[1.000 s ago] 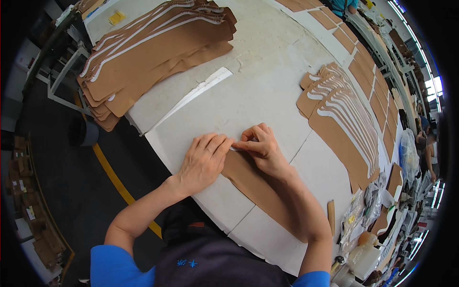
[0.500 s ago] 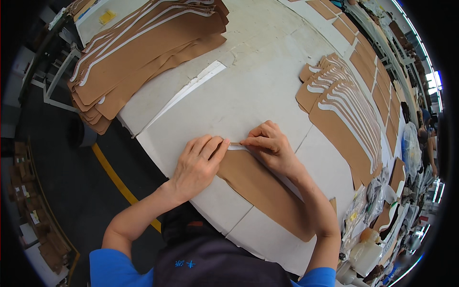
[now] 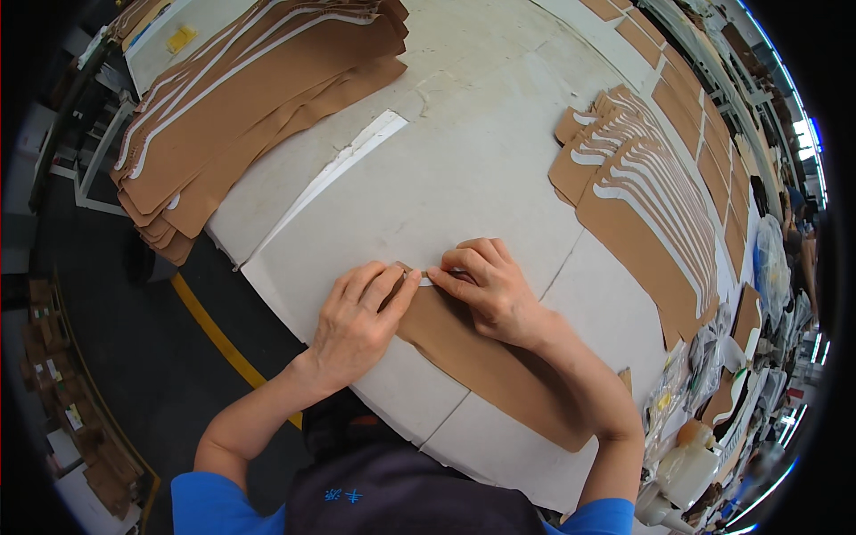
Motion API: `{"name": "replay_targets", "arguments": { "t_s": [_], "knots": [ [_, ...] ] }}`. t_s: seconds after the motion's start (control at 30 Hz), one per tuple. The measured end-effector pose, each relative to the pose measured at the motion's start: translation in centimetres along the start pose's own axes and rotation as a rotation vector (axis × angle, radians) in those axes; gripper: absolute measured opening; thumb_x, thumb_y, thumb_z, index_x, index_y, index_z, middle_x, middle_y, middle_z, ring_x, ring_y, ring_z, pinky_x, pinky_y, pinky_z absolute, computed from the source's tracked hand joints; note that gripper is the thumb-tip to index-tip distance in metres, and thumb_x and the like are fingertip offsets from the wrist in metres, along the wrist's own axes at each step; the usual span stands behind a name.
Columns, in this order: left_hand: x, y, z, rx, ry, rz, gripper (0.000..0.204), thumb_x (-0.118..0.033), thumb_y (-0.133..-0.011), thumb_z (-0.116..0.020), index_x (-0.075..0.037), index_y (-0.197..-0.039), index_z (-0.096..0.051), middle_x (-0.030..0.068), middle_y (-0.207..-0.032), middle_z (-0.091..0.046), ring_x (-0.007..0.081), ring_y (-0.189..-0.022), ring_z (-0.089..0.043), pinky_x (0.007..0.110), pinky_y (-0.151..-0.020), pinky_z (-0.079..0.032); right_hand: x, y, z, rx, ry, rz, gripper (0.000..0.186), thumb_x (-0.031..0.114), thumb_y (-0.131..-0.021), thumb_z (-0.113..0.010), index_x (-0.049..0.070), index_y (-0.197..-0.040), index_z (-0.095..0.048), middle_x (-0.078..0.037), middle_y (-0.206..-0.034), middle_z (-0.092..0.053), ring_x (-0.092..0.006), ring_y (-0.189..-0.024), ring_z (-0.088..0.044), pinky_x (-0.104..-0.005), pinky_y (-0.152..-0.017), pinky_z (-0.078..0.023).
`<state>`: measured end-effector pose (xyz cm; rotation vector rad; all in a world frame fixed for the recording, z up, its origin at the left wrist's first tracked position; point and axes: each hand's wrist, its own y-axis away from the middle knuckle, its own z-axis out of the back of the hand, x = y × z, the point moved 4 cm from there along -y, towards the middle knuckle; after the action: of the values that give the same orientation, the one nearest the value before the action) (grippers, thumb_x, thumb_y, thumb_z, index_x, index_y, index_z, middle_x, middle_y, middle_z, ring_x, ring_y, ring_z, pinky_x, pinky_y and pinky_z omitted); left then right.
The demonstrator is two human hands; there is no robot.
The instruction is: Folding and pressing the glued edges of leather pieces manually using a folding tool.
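Note:
A long brown leather-like panel [image 3: 499, 379] lies flat on the pale table in front of me, slanting from upper left to lower right. Along its far short edge runs a narrow white strip [image 3: 425, 281]. My left hand [image 3: 357, 316] pinches that edge at its left corner, fingers closed. Just beside it, my right hand [image 3: 486, 290] has thumb and fingertips pressed together on the same edge, which looks folded over there. Only a small stretch of the edge shows between the two thumbs. My right forearm covers part of the panel's right side.
Brown panels with white edging are stacked at the far left [image 3: 267, 98] and fanned out at the right [image 3: 642, 232]. A white strip [image 3: 339, 165] lies on the table [image 3: 481, 178]. Plastic bags and a whitish bottle [image 3: 688, 473] crowd the right side. Dark floor borders the table's left edge.
My right hand has slid left along the panel's edge, closer to my left hand. The left hand keeps its pinch at the corner. The whole view has shifted slightly.

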<state>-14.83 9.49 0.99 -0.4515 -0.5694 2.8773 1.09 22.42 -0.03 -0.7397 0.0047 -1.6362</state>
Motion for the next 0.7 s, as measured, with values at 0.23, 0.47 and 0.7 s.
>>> {"name": "replay_targets", "arguments": {
  "t_s": [0.23, 0.47, 0.7],
  "knots": [
    [0.8, 0.0, 0.1, -0.049, 0.144, 0.088, 0.045, -0.001, -0.088, -0.073, -0.001, -0.133, -0.067, 0.0131, -0.127, -0.065, 0.0329, -0.115, -0.064, 0.043, -0.096, -0.054, 1.7, -1.0, -0.7, 0.052, -0.003, -0.018, 0.056, -0.001, -0.076, -0.072, -0.001, -0.131, -0.066, -0.016, -0.127, -0.059, -0.0333, -0.121, -0.056, -0.0465, -0.1, -0.045],
    [3.4, -1.2, 0.8, 0.027, 0.312, 0.209, 0.023, -0.001, -0.092, -0.073, -0.002, -0.115, -0.071, 0.0118, -0.118, -0.065, 0.0314, -0.111, -0.064, 0.04, -0.095, -0.052, 2.5, 8.6, 9.9, -0.318, -0.055, -0.654, 0.041, -0.006, -0.091, -0.069, 0.003, -0.13, -0.07, -0.015, -0.128, -0.063, -0.0312, -0.121, -0.059, -0.0392, -0.105, -0.047],
    [6.4, -4.9, 1.2, 0.162, 0.424, 0.146, 0.01, -0.001, -0.094, -0.07, 0.0, -0.104, -0.072, 0.0087, -0.106, -0.068, 0.0286, -0.093, -0.068, 0.036, -0.083, -0.054, 9.8, 30.3, 14.1, -0.374, 0.356, -1.173, 0.041, 0.001, -0.087, -0.078, 0.001, -0.128, -0.071, -0.013, -0.122, -0.063, -0.0293, -0.119, -0.059, -0.0397, -0.102, -0.048]
  ]
}}
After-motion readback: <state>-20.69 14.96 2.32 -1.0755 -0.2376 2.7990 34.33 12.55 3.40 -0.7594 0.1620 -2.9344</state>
